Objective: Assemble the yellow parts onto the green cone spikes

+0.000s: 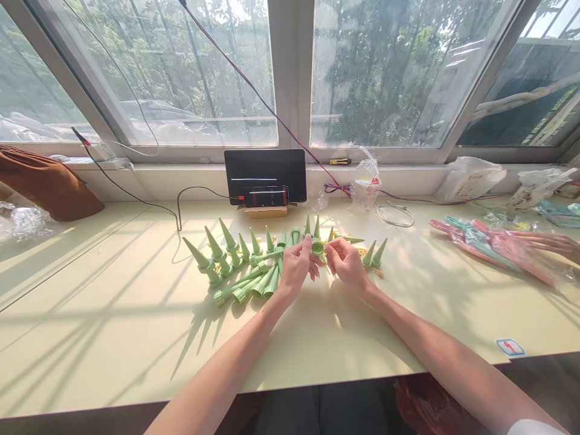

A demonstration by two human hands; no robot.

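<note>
Left hand [296, 264] and right hand [348, 263] close together, green spike [318, 248] between

Spikes [272, 281] on tbl [335, 338], tablet [265, 166] behind w/ phone [266, 196] before it, bagged pcs [498, 241] R.

The spikes [272, 284] are plain light green; the table [113, 362] is pale cream, striped with grey shadow. The tablet [265, 166] is black, the bag [49, 181] rust-brown. Packaged pieces [507, 241] show pink and mint green. A white sticker [510, 347] has a blue border and red mark. Tiny bits [379, 273] seem yellowish tan, hard to tell.
</note>
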